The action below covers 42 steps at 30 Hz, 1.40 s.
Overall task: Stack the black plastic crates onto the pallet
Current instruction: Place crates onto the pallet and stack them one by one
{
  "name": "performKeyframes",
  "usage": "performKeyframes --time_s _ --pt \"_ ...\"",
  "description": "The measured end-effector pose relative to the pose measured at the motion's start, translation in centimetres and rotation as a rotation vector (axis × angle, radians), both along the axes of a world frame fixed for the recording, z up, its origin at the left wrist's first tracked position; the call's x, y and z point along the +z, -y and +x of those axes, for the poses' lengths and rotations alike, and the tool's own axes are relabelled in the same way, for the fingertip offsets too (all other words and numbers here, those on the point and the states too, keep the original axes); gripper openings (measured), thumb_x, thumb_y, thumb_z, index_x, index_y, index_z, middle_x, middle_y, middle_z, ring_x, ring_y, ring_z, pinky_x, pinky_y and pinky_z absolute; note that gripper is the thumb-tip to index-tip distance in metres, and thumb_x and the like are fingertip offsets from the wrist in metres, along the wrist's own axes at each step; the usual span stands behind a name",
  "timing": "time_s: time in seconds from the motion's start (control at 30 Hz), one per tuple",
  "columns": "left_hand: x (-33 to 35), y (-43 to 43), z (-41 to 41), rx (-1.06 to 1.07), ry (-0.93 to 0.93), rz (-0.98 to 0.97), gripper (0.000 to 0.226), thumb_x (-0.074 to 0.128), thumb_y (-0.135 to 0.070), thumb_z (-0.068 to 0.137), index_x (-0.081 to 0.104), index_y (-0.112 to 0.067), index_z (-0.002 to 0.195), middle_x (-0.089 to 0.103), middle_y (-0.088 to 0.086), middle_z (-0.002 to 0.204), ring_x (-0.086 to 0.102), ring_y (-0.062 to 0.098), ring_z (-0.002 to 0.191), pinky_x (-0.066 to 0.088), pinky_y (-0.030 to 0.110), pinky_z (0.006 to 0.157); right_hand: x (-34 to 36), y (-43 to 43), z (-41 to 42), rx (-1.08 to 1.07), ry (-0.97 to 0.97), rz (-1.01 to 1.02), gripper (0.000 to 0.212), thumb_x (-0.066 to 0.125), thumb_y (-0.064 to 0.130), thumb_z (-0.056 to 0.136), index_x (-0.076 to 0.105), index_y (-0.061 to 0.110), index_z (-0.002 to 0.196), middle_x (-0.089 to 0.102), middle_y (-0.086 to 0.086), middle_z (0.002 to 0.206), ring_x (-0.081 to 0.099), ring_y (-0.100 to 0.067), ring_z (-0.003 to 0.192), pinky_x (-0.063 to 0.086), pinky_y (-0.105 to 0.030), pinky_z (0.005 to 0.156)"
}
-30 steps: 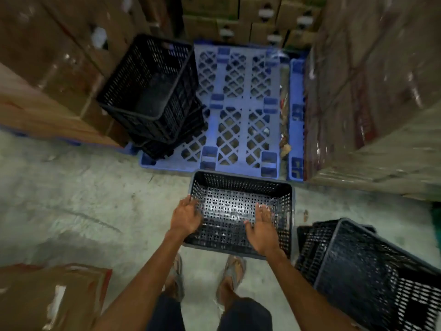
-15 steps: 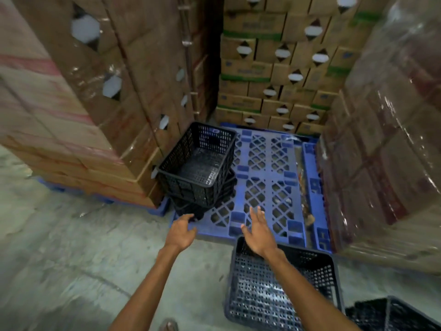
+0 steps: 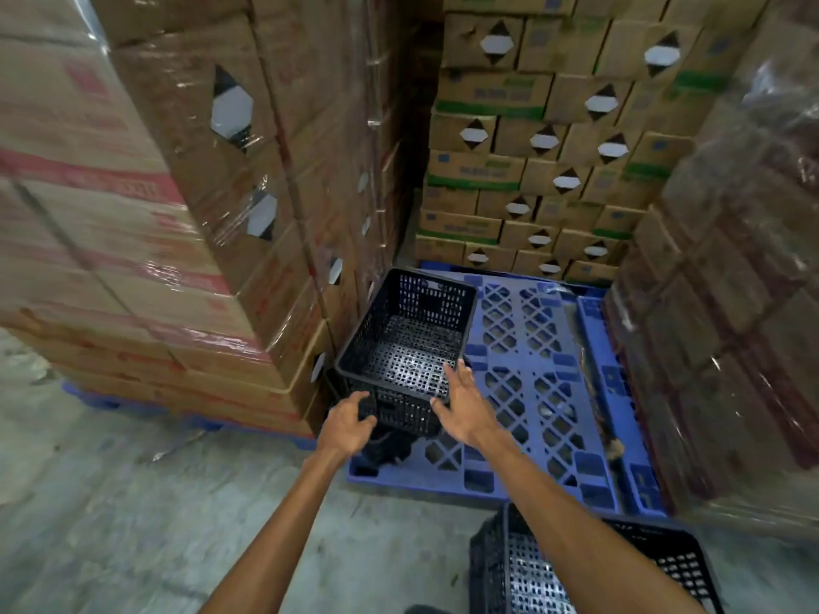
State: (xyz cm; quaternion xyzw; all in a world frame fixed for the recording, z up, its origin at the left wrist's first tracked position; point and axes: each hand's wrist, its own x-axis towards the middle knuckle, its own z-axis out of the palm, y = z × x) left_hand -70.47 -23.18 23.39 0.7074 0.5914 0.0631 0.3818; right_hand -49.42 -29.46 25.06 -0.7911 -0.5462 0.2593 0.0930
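Note:
A black perforated crate (image 3: 407, 343) sits askew on top of another black crate at the near left corner of the blue plastic pallet (image 3: 545, 392). My left hand (image 3: 348, 425) is at the crate's near wall, fingers curled against it. My right hand (image 3: 465, 407) is flat and spread at the crate's near right corner. Neither hand has a clear grip. A second black crate (image 3: 589, 569) stands on the concrete floor at the bottom right, under my right forearm.
Tall stacks of shrink-wrapped cartons (image 3: 199, 214) close in on the left, cartons (image 3: 554, 170) fill the back, and a wrapped stack (image 3: 731, 325) stands on the right. The pallet's right and far parts are bare. Grey concrete floor (image 3: 133, 502) lies at the near left.
Both hands let go of the crate on the floor and reached forward to the tilted crate on the pallet. My view lifted and moved closer to the pallet.

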Motion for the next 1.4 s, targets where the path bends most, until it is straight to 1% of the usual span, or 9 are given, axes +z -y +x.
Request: performKeyframes --time_s 0.27,0.37,0.53,0.67,0.83,0.97,1.17,1.3,1.4 --pt "-4.9 -7.1 3.1 0.411 0.306 -0.342 0.05 0.061 -0.01 0.092 0.047 -0.011 0.14 0.062 0.019 0.126 0.059 0.033 0.116 0.047 0.043 0.101 -3.6 -12.7 5.8 0.069 0.1 -0.047 0.065 0.04 0.016 0.102 0.008 0.018 0.159 -0.005 -0.005 0.167 0.001 -0.027 0.155 0.032 -0.045 0.116" --pt "-7.1 -10.6 5.3 0.552 0.348 -0.485 0.044 0.057 -0.013 0.096 0.047 -0.006 0.138 0.063 0.012 0.119 0.057 0.032 0.114 0.047 0.041 0.097 -5.3 -18.7 8.7 0.092 0.124 -0.092 0.065 0.039 0.021 0.103 0.005 0.016 0.159 -0.005 -0.007 0.167 0.002 -0.028 0.154 0.031 -0.045 0.118" --pt "-12.0 -15.4 9.8 0.775 0.373 -0.638 0.04 0.051 -0.008 0.095 0.052 0.009 0.131 0.055 0.031 0.134 0.059 0.038 0.109 0.05 0.047 0.091 -9.3 -28.2 13.7 0.136 0.136 -0.191 0.073 0.046 0.03 0.1 0.004 0.016 0.159 -0.005 -0.008 0.167 0.001 -0.027 0.154 0.031 -0.046 0.117" --pt "-15.6 -17.6 12.2 1.082 0.38 -0.753 0.048 0.059 -0.025 0.092 0.052 -0.004 0.134 0.055 0.02 0.136 0.055 0.034 0.111 0.047 0.043 0.09 -13.4 -35.1 18.0 0.229 0.241 -0.193 0.075 0.048 0.033 0.099 0.007 0.014 0.158 -0.002 -0.007 0.167 0.001 -0.028 0.154 0.029 -0.048 0.117" --pt "-20.3 -19.2 13.7 1.289 0.515 -0.83 0.082 0.07 -0.027 0.084 0.025 -0.019 0.152 0.044 0.013 0.145 0.046 0.035 0.131 0.047 0.046 0.1 -19.3 -43.6 23.3 0.315 0.382 -0.125 0.077 0.049 0.033 0.097 0.007 0.01 0.158 0.001 -0.014 0.166 0.001 -0.031 0.154 0.02 -0.048 0.121" --pt "-24.1 -18.9 14.7 1.303 0.656 -0.941 0.064 0.069 -0.026 0.085 0.045 -0.017 0.144 0.059 0.014 0.136 0.058 0.031 0.12 0.054 0.042 0.088 -23.7 -49.5 26.2 0.319 0.361 -0.084 0.079 0.052 0.032 0.096 0.008 0.011 0.158 0.005 -0.015 0.166 0.006 -0.033 0.154 0.022 -0.049 0.121" --pt "-27.2 -18.3 16.3 1.352 0.636 -0.895 0.04 0.064 -0.012 0.09 0.059 0.0 0.128 0.068 0.018 0.124 0.063 0.034 0.115 0.054 0.04 0.087 -27.6 -53.4 29.0 0.169 0.221 -0.055 0.059 0.057 0.032 0.096 0.038 0.015 0.149 0.059 -0.019 0.135 0.058 -0.04 0.118 0.052 -0.049 0.095" --pt "-27.4 -18.7 16.8 1.461 0.65 -0.849 0.037 0.05 0.007 0.092 0.052 0.01 0.129 0.061 0.025 0.128 0.06 0.037 0.111 0.05 0.05 0.099 -27.1 -53.6 29.0 0.124 0.293 0.019 0.036 0.053 0.03 0.099 0.06 0.015 0.131 0.071 -0.019 0.106 0.066 -0.039 0.095 0.053 -0.042 0.072" --pt "-26.0 -18.2 15.4 1.446 0.677 -0.862 0.044 0.044 0.019 0.085 0.053 0.011 0.127 0.059 0.024 0.124 0.056 0.035 0.107 0.054 0.045 0.083 -25.3 -51.7 29.2 0.162 0.296 0.005 0.03 0.053 0.028 0.098 0.063 0.011 0.121 0.07 -0.02 0.103 0.066 -0.039 0.094 0.051 -0.039 0.072"
